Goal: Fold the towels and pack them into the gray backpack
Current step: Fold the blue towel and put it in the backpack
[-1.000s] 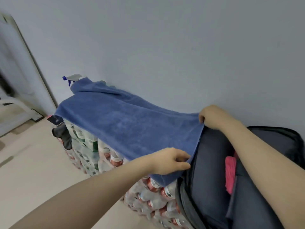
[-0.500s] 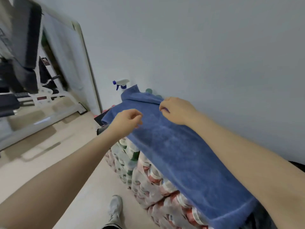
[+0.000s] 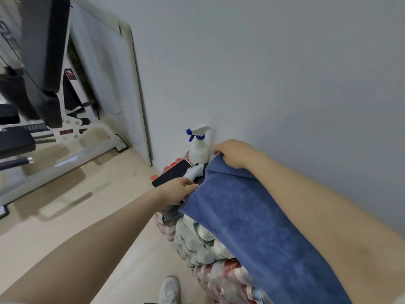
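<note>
Backpack isn't in shot at all, and the blue towel gets cut off at the bottom edge. One towel, lying along the stack of shrink-wrapped bottle packs, long axis running from the far end by the wall down toward the camera. Right hand pinches its far corner, left hand looks like it's gripping the near-side far corner, fingers partly hidden. One spray bottle and one phone sit just past it.
</note>
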